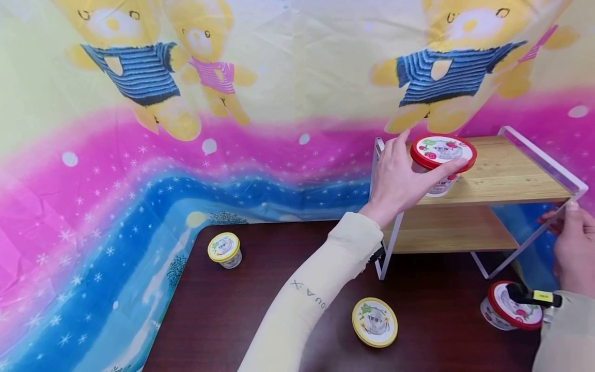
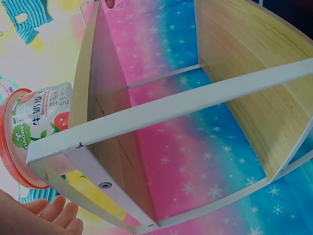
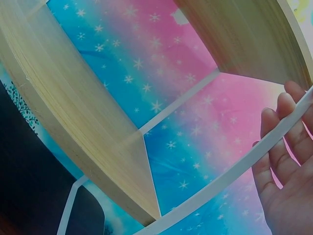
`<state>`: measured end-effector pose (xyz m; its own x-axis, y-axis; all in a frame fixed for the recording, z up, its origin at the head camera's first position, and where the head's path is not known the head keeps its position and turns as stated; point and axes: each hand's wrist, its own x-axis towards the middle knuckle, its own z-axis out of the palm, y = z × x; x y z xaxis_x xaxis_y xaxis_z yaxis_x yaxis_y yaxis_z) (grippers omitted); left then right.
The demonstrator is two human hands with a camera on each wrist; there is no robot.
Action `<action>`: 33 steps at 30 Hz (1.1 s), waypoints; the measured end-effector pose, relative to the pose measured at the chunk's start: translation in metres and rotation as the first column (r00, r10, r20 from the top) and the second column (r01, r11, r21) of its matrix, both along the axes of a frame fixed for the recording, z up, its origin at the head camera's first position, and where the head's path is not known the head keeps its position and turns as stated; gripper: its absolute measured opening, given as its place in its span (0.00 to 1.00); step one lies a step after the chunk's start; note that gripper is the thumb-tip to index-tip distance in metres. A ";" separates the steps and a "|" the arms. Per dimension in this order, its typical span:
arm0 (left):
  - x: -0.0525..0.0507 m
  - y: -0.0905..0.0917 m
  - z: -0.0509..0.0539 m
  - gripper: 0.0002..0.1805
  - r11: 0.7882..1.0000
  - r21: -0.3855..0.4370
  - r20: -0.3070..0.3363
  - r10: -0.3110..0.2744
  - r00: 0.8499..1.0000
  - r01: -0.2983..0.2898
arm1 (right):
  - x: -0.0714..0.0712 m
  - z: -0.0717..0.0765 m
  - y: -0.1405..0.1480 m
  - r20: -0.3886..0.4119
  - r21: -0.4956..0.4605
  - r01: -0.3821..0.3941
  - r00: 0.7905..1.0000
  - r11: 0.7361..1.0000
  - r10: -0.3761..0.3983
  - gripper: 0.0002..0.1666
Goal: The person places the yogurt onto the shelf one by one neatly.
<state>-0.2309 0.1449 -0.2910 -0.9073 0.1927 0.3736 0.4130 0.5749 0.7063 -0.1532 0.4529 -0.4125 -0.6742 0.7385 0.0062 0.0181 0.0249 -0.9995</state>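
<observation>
A tub with a red lid [image 1: 443,150] stands at the left end of the wooden top shelf [image 1: 516,170]. My left hand [image 1: 402,175] is around it, thumb across the lid's front edge and fingers at the left. In the left wrist view the strawberry tub [image 2: 41,117] sits against the top board, the left hand's fingers [image 2: 58,214] below it. My right hand [image 1: 574,243] is at the rack's right white frame; in the right wrist view the hand [image 3: 288,161] has its fingers behind the white bar [image 3: 234,171], loosely bent. Whether it grips the bar is unclear.
A yellow-lidded tub [image 1: 225,249] stands at the dark table's [image 1: 195,320] back left. Another yellow-lidded tub [image 1: 374,322] is in front of the rack. A red-lidded tub [image 1: 511,306] lies near the right forearm, partly covered. The lower shelf [image 1: 455,230] is beneath the top one.
</observation>
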 end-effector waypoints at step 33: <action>0.008 -0.038 -0.016 0.50 0.987 0.129 -0.110 -0.078 0.991 0.092 | -0.003 -0.002 0.002 -0.039 -0.024 0.014 0.999 1.000 -0.015 0.24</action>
